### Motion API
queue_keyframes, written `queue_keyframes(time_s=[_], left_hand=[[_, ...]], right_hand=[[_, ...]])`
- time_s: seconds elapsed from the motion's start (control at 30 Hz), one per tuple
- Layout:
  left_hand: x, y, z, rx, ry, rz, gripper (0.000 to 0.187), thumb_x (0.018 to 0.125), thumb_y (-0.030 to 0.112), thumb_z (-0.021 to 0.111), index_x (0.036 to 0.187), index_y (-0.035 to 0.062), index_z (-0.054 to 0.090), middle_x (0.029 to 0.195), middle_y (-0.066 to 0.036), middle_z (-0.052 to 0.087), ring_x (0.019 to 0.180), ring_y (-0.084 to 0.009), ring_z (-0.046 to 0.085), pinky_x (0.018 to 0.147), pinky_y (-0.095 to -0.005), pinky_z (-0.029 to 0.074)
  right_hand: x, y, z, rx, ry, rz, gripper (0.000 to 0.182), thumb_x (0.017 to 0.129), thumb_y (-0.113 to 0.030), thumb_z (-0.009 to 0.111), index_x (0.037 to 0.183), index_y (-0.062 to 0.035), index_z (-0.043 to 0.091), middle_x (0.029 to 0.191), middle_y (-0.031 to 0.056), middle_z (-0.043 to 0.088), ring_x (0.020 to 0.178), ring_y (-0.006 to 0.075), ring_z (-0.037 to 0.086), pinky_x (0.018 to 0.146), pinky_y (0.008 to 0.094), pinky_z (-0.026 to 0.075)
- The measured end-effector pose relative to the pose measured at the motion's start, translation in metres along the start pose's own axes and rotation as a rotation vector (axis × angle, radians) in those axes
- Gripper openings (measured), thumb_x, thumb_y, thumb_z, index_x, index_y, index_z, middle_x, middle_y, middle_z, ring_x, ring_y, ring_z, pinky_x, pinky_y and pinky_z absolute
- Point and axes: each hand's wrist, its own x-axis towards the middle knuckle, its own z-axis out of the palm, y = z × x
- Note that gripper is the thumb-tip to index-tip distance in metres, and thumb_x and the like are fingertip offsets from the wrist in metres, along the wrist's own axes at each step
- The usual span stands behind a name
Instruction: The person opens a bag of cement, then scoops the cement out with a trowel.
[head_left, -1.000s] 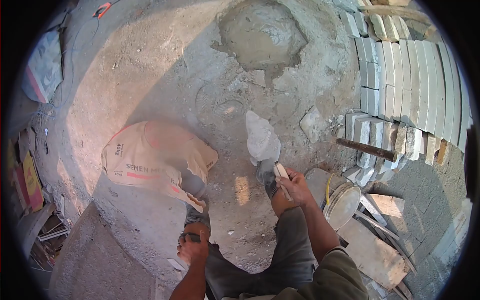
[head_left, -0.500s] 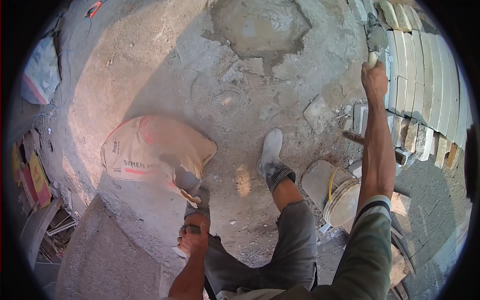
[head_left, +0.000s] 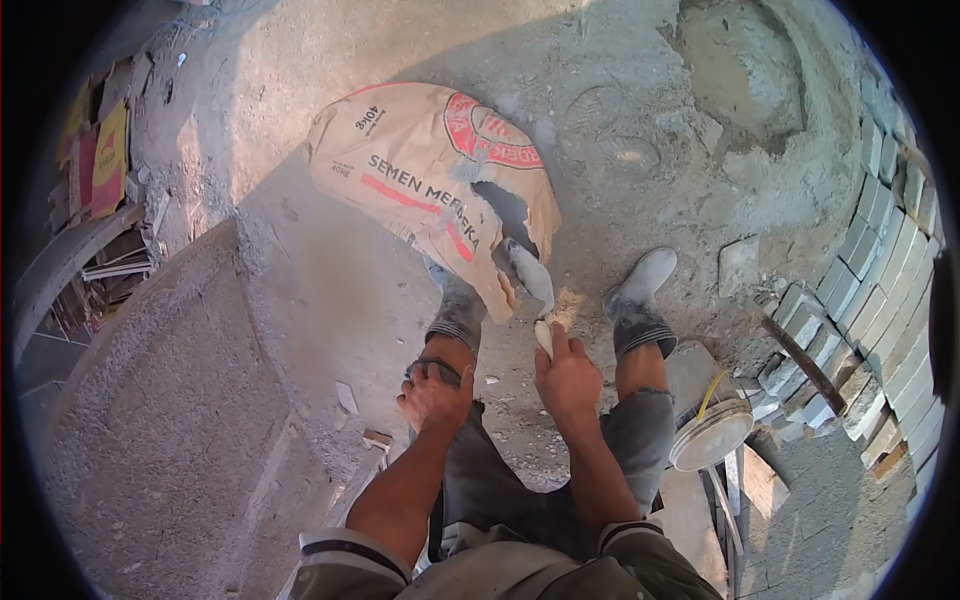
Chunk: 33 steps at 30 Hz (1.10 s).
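Note:
My right hand (head_left: 569, 378) is closed round the pale handle of a trowel (head_left: 531, 273). The trowel's blade carries grey powder and sits at the torn mouth of a paper cement bag (head_left: 400, 190). Dark hollow and powder show inside the tear, and a loose paper flap hangs toward my left boot (head_left: 459, 312). My left hand (head_left: 437, 397) rests on my left knee, by the dark trouser hem, with fingers bent over it and nothing seen in them.
A puddle of wet mix (head_left: 735, 70) lies in the ground at upper right. Stacked blocks (head_left: 885, 280) line the right side. A pale bucket (head_left: 712, 432) stands beside my right leg. At left are a rough concrete slab (head_left: 150, 430) and some coloured sacks (head_left: 108, 160).
My right hand has come in from the block stack at far right to the cement bag, bringing the trowel. The view has shifted leftward. My left hand stays at the knee.

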Motion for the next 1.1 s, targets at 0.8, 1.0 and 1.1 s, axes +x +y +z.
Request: queue_keyframes(time_s=[0.8, 1.0, 1.1], left_hand=[[0.024, -0.055, 0.004, -0.158, -0.086, 0.048, 0.075, 0.082, 0.065, 0.048, 0.131, 0.0080, 0.051, 0.139, -0.012, 0.042, 0.124, -0.0346, 0.042, 0.101, -0.0465, 0.033], [0.015, -0.046, 0.018, -0.136, -0.042, 0.015, 0.076, 0.081, 0.066, 0.048, 0.130, 0.0076, 0.053, 0.138, -0.013, 0.044, 0.123, -0.0343, 0.043, 0.101, -0.0465, 0.033], [0.010, -0.037, 0.018, -0.125, -0.035, -0.003, 0.076, 0.081, 0.066, 0.048, 0.129, 0.0075, 0.053, 0.137, -0.013, 0.045, 0.123, -0.0341, 0.044, 0.100, -0.0461, 0.034]], right_hand=[[0.145, -0.021, 0.063, 0.309, -0.109, 0.075, 0.039, 0.080, -0.025, 0.064, 0.110, -0.0002, 0.059, 0.098, 0.0269, 0.064, 0.093, 0.0407, 0.063, 0.080, 0.0439, 0.050], [0.142, 0.008, 0.085, 0.567, -0.066, 0.009, 0.040, 0.082, -0.021, 0.067, 0.117, -0.0035, 0.060, 0.098, 0.0230, 0.066, 0.088, 0.0346, 0.065, 0.078, 0.0384, 0.050], [0.133, 0.010, 0.076, 0.627, -0.090, -0.005, 0.041, 0.082, -0.019, 0.067, 0.119, -0.0033, 0.059, 0.097, 0.0207, 0.067, 0.086, 0.0283, 0.066, 0.077, 0.0356, 0.050]])
